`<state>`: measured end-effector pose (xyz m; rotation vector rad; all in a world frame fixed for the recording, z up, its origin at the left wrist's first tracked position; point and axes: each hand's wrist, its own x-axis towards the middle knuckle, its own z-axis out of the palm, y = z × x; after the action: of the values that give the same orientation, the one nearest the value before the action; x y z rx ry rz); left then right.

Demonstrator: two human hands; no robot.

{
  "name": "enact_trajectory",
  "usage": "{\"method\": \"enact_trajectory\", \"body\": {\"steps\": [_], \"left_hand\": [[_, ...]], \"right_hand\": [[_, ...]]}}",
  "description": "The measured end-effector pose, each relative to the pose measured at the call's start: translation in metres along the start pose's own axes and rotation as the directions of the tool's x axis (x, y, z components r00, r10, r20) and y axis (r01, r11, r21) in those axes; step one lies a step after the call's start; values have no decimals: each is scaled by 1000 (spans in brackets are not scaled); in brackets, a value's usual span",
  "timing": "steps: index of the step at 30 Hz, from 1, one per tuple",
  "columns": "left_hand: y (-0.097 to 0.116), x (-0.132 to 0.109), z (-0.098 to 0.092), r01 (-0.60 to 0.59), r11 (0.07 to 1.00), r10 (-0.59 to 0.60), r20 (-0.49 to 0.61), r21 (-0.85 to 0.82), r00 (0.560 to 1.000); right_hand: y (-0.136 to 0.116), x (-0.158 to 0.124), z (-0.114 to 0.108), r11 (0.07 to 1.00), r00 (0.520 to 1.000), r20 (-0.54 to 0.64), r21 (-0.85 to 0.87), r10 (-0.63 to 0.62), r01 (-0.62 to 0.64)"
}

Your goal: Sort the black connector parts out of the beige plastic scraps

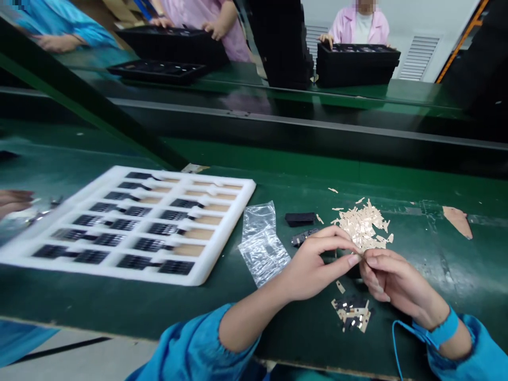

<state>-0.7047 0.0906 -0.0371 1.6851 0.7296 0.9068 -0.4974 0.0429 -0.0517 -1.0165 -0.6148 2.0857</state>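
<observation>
My left hand (313, 264) and my right hand (397, 280) meet fingertip to fingertip, both pinched closed. Whatever sits between them is mostly hidden; only a thin, small edge shows. Just beyond the fingers lies a heap of small beige flat pieces (363, 222). Nearer to me, below the hands, is a smaller pile of beige and black pieces (353, 313). Beside my left hand are a black block (300, 218) and a dark small part (304, 237), partly covered by the hand. A blue wrist strap (444, 328) with a cord circles my right wrist.
On the left, a white foam tray (226, 254) holds several black parts in its slots. Clear plastic bags (265, 243) lie beside it. A brown scrap (458, 221) is at right. Another person's hand (14, 203) reaches in from the left; people with black trays (357, 63) are behind.
</observation>
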Motion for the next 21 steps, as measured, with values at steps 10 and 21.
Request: {"method": "enact_trajectory", "body": {"steps": [10,21], "left_hand": [[-5,0,13,232,968,-240,-83,-91,967],[-4,-4,14,215,977,-215,3,-13,977]], "right_hand": [[7,0,6,741,820,-214,-587,-530,326],[2,-6,4,649,799,-188,-700,-571,299]]}}
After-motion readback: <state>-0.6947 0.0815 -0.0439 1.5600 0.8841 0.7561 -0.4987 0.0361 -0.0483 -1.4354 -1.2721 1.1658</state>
